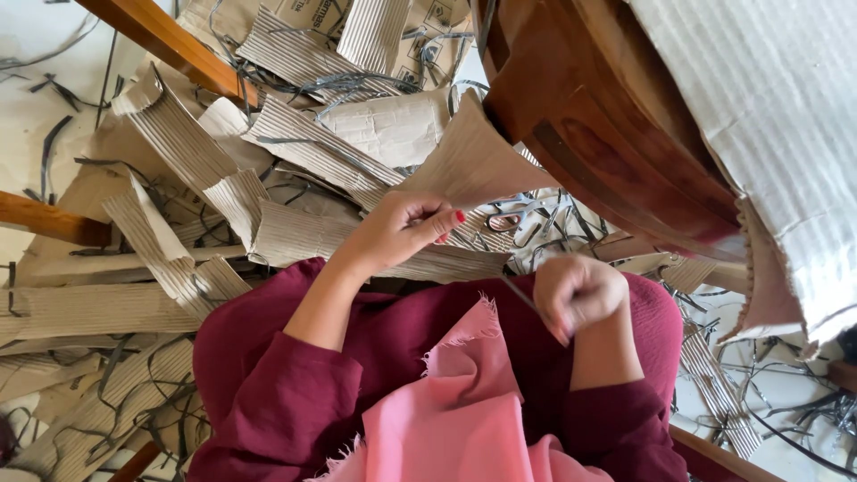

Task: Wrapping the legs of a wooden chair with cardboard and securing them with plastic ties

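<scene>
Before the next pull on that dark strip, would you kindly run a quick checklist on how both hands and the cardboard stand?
1. Left hand pinching the corrugated cardboard sheet: ok.
2. Right hand closed on the thin dark strip: ok.
3. Strip still joined to the sheet: cannot tell.
4. Pink scarf free of the strip: not ok, its frayed edge lies right beside it.
5. Wooden chair away from both hands: ok.

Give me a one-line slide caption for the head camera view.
Left hand pinches a corrugated cardboard sheet while the right hand grips a thin dark strip, above scattered cardboard scraps.
</scene>
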